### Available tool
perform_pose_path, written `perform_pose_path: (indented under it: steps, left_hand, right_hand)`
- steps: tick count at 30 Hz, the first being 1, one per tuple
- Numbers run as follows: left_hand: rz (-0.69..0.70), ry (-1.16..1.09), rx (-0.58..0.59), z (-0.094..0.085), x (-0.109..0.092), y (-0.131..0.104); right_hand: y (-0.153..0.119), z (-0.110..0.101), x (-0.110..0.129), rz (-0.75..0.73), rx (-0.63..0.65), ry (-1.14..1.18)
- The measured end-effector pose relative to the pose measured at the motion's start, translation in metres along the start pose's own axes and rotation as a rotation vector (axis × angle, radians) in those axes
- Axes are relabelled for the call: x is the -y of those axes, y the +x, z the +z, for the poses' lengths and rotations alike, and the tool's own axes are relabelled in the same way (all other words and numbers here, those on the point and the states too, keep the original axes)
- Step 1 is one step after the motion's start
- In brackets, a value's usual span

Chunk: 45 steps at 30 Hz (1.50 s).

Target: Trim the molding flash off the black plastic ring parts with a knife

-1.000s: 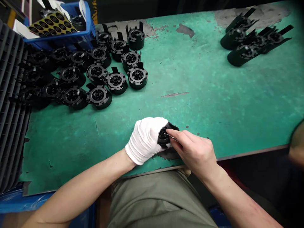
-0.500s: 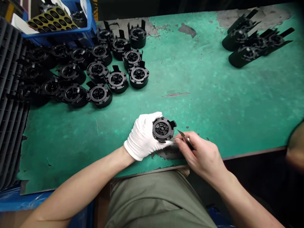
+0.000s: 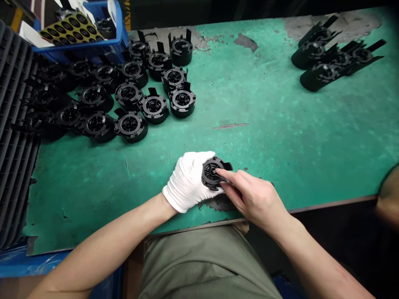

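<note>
My left hand, in a white glove, is closed around the side of a round black plastic housing and holds it with its ribbed face up, near the front edge of the table. My bare right hand is closed on a thin pointed metal tool, mostly hidden under the fingers; whether it is tweezers or a blade I cannot tell. The index fingertip rests at the middle of the housing's face, where a small light spot shows. A flat black tab sticks out at the housing's right.
Several like black housings stand grouped at the left of the green table. More, with long tabs, lie at the far right. Behind the left group is a blue bin with a sheet of round stickers. Another person's arm shows at the right.
My right hand has moved left from beside the housing onto its face, its index finger now at the centre. The tool's exposed tip has become mostly covered. My left hand keeps its hold.
</note>
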<state>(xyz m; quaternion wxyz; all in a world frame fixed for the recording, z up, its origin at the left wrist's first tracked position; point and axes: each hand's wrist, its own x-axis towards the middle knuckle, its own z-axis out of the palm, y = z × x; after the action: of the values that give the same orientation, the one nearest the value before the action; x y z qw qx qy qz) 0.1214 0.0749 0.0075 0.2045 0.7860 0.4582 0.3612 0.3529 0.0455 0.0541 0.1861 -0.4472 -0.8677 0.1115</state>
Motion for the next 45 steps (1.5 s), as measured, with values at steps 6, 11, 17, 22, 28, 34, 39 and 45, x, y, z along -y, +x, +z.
perform_pose_path:
  steps: [6,11,17,22,28,34,39,45]
  left_hand:
    - [-0.064,-0.045,0.057,0.0,-0.001,0.003]
    - [-0.026,-0.005,0.027,-0.002,-0.001,0.001]
    - [-0.01,-0.026,0.025,-0.003,-0.004,0.004]
    - [-0.007,-0.025,0.025,-0.002,-0.004,0.006]
    - [-0.035,-0.052,0.064,-0.001,-0.003,0.006]
    - [-0.08,-0.06,0.085,0.001,-0.001,0.004]
    - [-0.026,-0.014,0.047,0.003,0.002,0.0]
    - [-0.016,-0.009,0.055,0.004,0.002,0.0]
  right_hand:
    - [-0.01,0.007,-0.001,0.028,-0.044,0.206]
    - [-0.008,0.009,0.003,0.079,-0.083,0.205]
    - [-0.003,-0.009,0.01,0.122,0.019,0.373]
    - [-0.011,-0.026,0.011,0.276,0.082,0.346]
    - [-0.014,-0.024,0.011,0.259,0.204,0.129]
    - [-0.009,-0.016,0.016,0.167,0.046,0.249]
    - [-0.003,-0.014,0.012,0.06,0.171,0.291]
    - [-0.002,-0.024,0.004,0.112,0.021,0.298]
